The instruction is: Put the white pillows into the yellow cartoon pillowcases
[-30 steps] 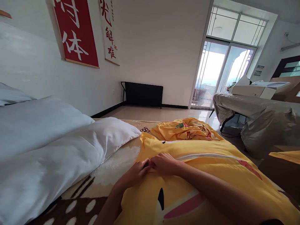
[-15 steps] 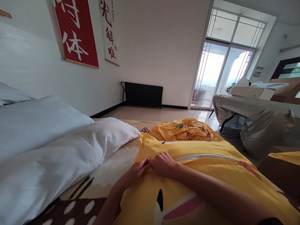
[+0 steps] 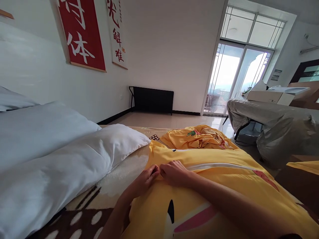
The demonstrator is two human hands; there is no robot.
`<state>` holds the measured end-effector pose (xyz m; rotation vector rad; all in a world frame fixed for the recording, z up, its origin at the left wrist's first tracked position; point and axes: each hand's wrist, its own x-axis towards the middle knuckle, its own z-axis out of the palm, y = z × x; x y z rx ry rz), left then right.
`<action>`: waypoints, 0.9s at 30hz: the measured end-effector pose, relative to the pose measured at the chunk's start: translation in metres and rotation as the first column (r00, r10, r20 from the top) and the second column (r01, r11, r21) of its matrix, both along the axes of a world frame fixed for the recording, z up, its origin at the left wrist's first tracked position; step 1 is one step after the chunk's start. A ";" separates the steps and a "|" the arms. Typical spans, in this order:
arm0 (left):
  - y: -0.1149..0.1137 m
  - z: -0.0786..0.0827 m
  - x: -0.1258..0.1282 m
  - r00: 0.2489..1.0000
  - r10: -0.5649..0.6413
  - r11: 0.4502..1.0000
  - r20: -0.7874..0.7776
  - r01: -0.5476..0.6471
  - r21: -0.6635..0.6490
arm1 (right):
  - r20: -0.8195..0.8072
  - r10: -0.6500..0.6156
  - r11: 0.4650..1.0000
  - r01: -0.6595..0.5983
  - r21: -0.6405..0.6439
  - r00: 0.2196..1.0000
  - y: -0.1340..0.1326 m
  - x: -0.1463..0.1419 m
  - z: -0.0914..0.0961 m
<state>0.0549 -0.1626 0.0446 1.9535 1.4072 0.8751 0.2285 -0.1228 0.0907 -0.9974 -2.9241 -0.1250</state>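
A yellow pillowcase (image 3: 211,186) with a cartoon face, stuffed with a pillow, lies across the bed in front of me. A white zipper line (image 3: 219,166) runs along its far side. My left hand (image 3: 143,181) and my right hand (image 3: 174,172) meet at the left end of that zipper, both with fingers curled and pinching the yellow fabric there. A second, crumpled yellow cover (image 3: 196,137) lies just beyond.
Two white pillows (image 3: 62,162) lie on the left on a patterned brown and cream bedspread (image 3: 99,205). A plastic-covered table (image 3: 276,129) with boxes stands at the right. A black radiator (image 3: 152,99) and a glass balcony door (image 3: 229,79) are at the back.
My hands have stayed together at the zipper's end, shifting only slightly. The view has barely moved.
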 end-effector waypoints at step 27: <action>-0.005 0.013 0.045 0.935 0.273 0.897 -0.227 -0.161 0.412 | -0.090 -0.121 0.993 0.121 0.001 0.989 -0.014 0.024 0.008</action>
